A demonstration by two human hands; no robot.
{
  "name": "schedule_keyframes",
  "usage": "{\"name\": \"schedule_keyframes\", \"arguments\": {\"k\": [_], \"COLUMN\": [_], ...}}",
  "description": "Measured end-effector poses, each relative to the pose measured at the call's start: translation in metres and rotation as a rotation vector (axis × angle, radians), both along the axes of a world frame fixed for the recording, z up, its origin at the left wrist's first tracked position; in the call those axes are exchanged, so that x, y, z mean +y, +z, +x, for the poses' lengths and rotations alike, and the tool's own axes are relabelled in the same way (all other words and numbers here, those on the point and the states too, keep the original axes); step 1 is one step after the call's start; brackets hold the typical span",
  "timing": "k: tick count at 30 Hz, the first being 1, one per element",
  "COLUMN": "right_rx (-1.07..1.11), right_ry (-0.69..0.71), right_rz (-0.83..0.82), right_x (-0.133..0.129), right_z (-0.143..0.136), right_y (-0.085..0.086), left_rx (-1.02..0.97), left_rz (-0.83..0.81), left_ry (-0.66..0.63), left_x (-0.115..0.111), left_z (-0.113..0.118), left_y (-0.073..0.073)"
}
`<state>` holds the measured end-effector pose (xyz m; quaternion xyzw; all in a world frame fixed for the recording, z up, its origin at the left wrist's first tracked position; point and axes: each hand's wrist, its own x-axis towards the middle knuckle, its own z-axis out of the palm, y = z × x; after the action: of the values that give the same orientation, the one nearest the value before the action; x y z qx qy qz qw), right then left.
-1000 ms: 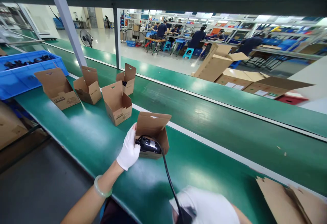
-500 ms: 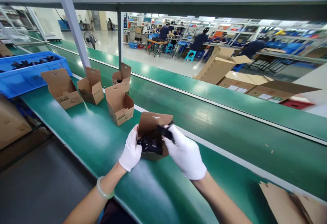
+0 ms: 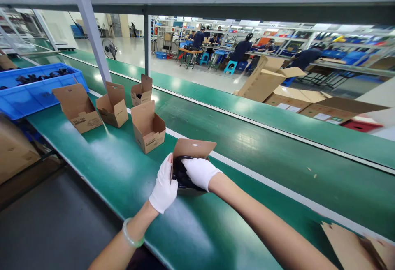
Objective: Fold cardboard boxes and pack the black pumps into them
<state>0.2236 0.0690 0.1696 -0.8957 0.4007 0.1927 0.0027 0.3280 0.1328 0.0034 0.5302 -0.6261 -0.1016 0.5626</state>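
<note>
An upright cardboard box [image 3: 195, 147] with its lid raised stands on the green bench [image 3: 123, 175], black parts [image 3: 182, 175] inside it. My left hand [image 3: 163, 185], in a white glove, grips the box's left wall, thumb toward its inside. My right hand [image 3: 201, 173], also white-gloved, reaches into the box over the black parts. Its fingertips are hidden among them, so what it holds cannot be made out.
Open boxes stand to the left, among them a near one [image 3: 149, 132]. A blue bin [image 3: 40, 91] of black parts is far left. Flat cardboard [image 3: 345, 247] lies lower right. A moving-belt surface [image 3: 247, 138] runs behind; a metal post [image 3: 91, 27] rises left.
My right hand has moved down and left into the box, taking in the black piece it held above it. The box at the belt's edge has shifted slightly left.
</note>
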Motion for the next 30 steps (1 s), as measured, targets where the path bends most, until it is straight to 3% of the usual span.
{"name": "schedule_keyframes", "arguments": {"k": [7,12,17,20,23,26,30], "right_rx": [0.051,0.089,0.057,-0.225,-0.555,-0.548,-0.363], "right_ry": [0.036,0.078,0.203,0.335,0.329,0.126,-0.370], "right_rz": [-0.067,-0.059,0.032,0.029,-0.166,-0.329,-0.228], "right_x": [0.021,0.010,0.008,0.018,0.027,0.038,0.053], "right_z": [-0.012,-0.005,-0.021,-0.069,-0.146,-0.229,-0.319], "right_y": [0.001,-0.010,0.005,0.017,0.013,-0.002,-0.013], "left_rx": [0.047,0.056,0.106,0.096,0.094,0.033,-0.355], "left_rz": [0.013,0.043,0.237,0.405,0.472,0.430,0.476], "left_ry": [-0.017,-0.044,-0.206,-0.219,-0.262,-0.310,-0.173], "left_x": [0.001,0.003,0.011,0.010,-0.008,-0.050,-0.138], "left_z": [-0.003,-0.001,0.012,0.021,0.016,-0.008,-0.061], "left_y": [0.002,0.007,0.008,0.004,0.003,0.010,0.031]}}
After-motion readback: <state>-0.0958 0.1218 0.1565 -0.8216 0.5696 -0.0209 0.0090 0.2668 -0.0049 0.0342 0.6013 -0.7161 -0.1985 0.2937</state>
